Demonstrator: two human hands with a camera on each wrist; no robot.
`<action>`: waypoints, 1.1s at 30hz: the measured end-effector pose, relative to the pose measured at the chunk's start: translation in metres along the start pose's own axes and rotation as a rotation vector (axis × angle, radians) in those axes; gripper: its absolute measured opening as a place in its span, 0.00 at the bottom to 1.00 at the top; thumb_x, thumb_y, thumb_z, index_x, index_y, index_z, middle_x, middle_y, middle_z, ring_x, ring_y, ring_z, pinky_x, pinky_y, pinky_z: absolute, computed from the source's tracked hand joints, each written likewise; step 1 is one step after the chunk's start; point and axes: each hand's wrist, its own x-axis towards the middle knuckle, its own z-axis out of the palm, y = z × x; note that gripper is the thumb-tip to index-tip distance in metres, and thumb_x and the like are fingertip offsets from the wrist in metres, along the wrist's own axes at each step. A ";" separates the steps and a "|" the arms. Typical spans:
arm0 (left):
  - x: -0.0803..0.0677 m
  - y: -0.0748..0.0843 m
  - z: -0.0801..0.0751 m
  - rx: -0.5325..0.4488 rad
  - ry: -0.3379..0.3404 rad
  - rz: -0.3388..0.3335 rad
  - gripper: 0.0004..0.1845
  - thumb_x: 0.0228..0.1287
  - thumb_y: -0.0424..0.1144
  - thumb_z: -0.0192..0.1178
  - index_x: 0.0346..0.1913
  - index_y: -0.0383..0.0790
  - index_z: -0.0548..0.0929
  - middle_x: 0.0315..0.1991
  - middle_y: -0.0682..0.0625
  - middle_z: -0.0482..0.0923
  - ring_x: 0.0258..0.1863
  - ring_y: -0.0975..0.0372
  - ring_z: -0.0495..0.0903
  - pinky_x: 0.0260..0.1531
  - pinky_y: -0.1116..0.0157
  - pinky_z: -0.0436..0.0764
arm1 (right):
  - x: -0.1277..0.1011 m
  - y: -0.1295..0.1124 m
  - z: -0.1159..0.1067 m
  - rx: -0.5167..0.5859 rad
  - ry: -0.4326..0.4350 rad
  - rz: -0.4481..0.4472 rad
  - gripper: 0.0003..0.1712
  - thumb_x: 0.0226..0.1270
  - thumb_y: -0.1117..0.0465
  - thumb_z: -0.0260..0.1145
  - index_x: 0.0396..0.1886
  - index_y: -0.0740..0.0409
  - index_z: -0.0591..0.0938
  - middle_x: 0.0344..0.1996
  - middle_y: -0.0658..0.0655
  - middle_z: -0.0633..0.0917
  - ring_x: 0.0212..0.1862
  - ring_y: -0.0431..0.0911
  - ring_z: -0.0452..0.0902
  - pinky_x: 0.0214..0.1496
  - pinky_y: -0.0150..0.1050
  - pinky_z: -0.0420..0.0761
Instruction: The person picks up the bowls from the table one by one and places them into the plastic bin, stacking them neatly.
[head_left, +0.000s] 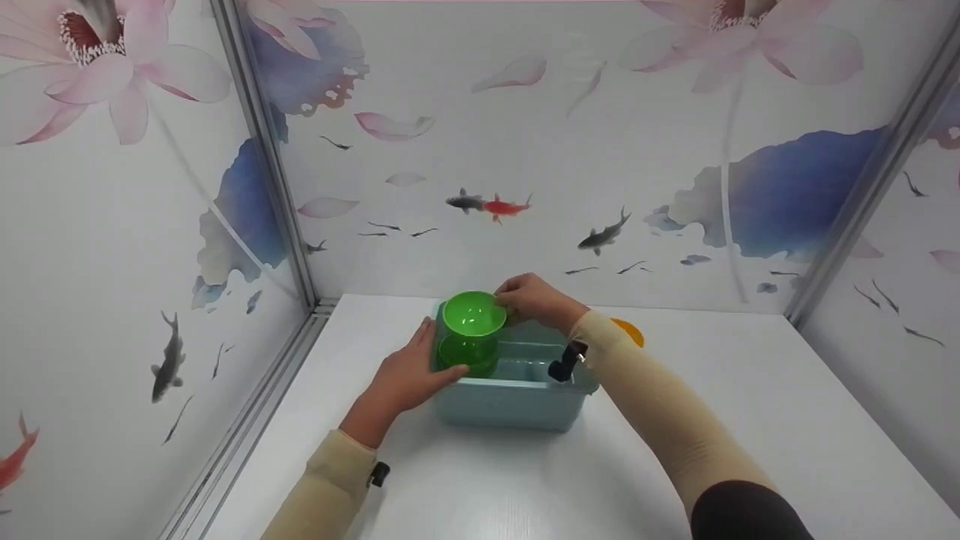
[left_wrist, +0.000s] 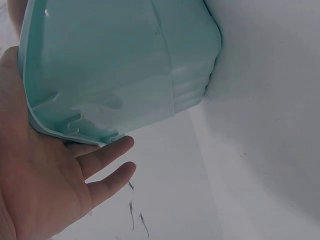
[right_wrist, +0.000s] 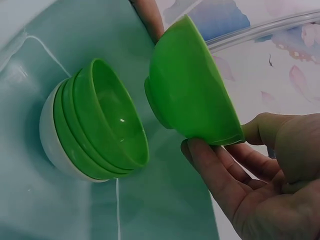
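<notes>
You will find no text, label, brand, number or sign to read in any view. The bowl, the stacked bowls and the tub are plain plastic. The walls carry only painted lotus flowers and fish, among them a red fish at 12 o'clock above the tub.

Bright even light, soft shadows; head view sharp; wrist views slightly soft, wide-angle distortion.

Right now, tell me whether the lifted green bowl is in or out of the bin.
Out: the right hand holds the green bowl above the stack in the bin.
</notes>
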 end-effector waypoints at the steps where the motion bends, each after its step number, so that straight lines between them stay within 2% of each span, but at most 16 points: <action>1: 0.000 0.000 0.000 0.001 0.001 0.003 0.68 0.65 0.87 0.52 0.92 0.42 0.48 0.91 0.42 0.49 0.83 0.42 0.66 0.74 0.34 0.71 | 0.001 0.001 0.001 -0.008 -0.005 0.004 0.15 0.79 0.66 0.67 0.58 0.72 0.87 0.47 0.64 0.90 0.43 0.50 0.90 0.52 0.46 0.92; 5: -0.001 0.001 -0.002 0.004 0.007 0.014 0.67 0.66 0.85 0.53 0.92 0.41 0.49 0.91 0.41 0.49 0.82 0.42 0.67 0.74 0.34 0.72 | 0.002 0.003 0.004 -0.019 -0.025 0.028 0.15 0.79 0.67 0.68 0.58 0.72 0.86 0.48 0.64 0.90 0.44 0.51 0.91 0.53 0.47 0.92; 12: 0.000 0.004 -0.004 0.008 0.006 0.003 0.61 0.73 0.75 0.60 0.91 0.39 0.50 0.91 0.41 0.49 0.83 0.42 0.65 0.75 0.38 0.72 | 0.007 0.007 0.012 -0.041 -0.034 0.047 0.14 0.75 0.69 0.69 0.56 0.74 0.87 0.44 0.65 0.90 0.41 0.51 0.91 0.52 0.47 0.92; 19: -0.001 0.003 -0.001 0.010 -0.002 -0.016 0.62 0.72 0.77 0.60 0.91 0.39 0.49 0.91 0.42 0.48 0.83 0.42 0.65 0.75 0.38 0.73 | 0.008 0.008 0.018 -0.153 -0.046 0.056 0.11 0.74 0.71 0.69 0.51 0.73 0.88 0.41 0.66 0.91 0.39 0.49 0.90 0.51 0.47 0.92; 27: -0.001 0.004 -0.001 0.012 -0.003 -0.022 0.63 0.71 0.77 0.60 0.91 0.39 0.49 0.91 0.43 0.48 0.83 0.42 0.66 0.75 0.39 0.72 | 0.005 0.003 0.022 -0.239 -0.058 0.061 0.13 0.72 0.72 0.69 0.52 0.76 0.89 0.46 0.72 0.91 0.37 0.48 0.90 0.53 0.49 0.92; 33: 0.000 0.002 -0.001 0.032 -0.007 -0.020 0.64 0.70 0.79 0.59 0.91 0.38 0.50 0.91 0.42 0.47 0.82 0.42 0.67 0.75 0.39 0.72 | 0.004 0.003 0.025 -0.327 -0.067 0.067 0.11 0.69 0.74 0.70 0.48 0.78 0.89 0.43 0.72 0.92 0.33 0.47 0.90 0.51 0.48 0.92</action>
